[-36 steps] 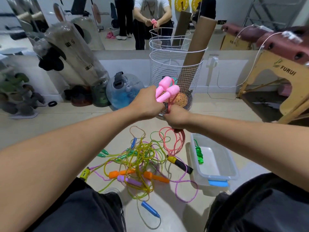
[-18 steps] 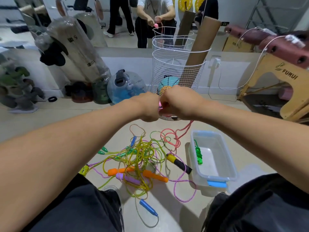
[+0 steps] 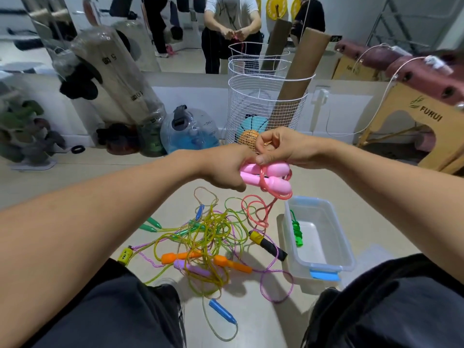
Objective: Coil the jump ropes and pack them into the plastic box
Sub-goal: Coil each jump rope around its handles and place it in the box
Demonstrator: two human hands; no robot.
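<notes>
My left hand [image 3: 226, 169] grips the two pink handles [image 3: 271, 178] of a jump rope, held side by side at chest height. My right hand [image 3: 283, 148] pinches the salmon-pink cord [image 3: 263, 177] that is looped around those handles. The rest of that cord [image 3: 258, 212] hangs down to the floor. Below lies a tangle of jump ropes [image 3: 208, 237] with yellow, purple and green cords and orange, blue, purple and green handles. A clear plastic box [image 3: 344, 254] sits on the floor at the right with a coiled green rope [image 3: 297, 231] inside.
A white wire basket [image 3: 266, 106] with cardboard tubes and balls stands behind my hands. A blue water jug [image 3: 190, 131] and wrapped bags are at the left. A wooden bench [image 3: 414, 116] is at the right. A mirror shows a person [image 3: 231, 28].
The pink handles went from pointing up to lying sideways. My right hand moved from under the handles over them and now has cord wrapped around them.
</notes>
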